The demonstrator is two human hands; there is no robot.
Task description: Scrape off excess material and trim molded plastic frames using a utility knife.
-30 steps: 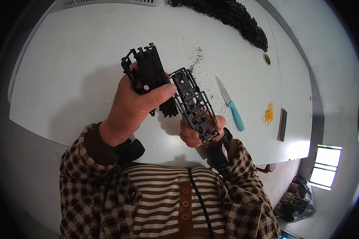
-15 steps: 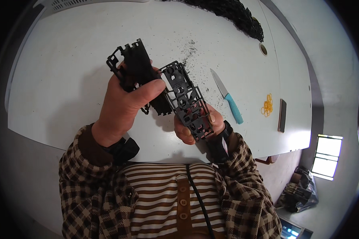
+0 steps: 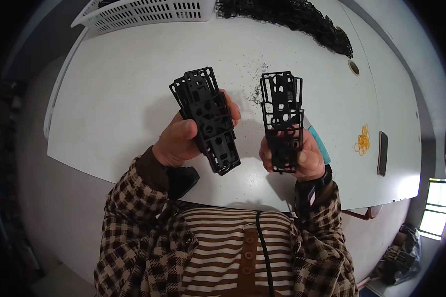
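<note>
My left hand [image 3: 181,138] is closed around a stack of black plastic frames [image 3: 208,116], thumb on its near face and fingers behind the far side. The stacked pieces are offset from one another, with round and square cut-outs. A second set of black plastic frames [image 3: 282,111], open and lattice-like, is pinched at its lower end by my right hand [image 3: 307,156]. Both sets are held up above the white table, apart from each other. Behind my right hand shows the turquoise handle of a knife [image 3: 319,143]; its blade is hidden.
At the back stand a white slotted basket [image 3: 153,16] and a long heap of black plastic pieces [image 3: 297,20]. Dark crumbs [image 3: 256,94] lie mid-table. To the right are yellow rubber bands [image 3: 362,141], a dark flat bar [image 3: 382,153] and a round hole [image 3: 354,67] in the tabletop.
The two sets of frames have moved apart. My left hand has turned its stack to show its face, and my right hand has swung its set nearly upright, covering the knife's blade.
</note>
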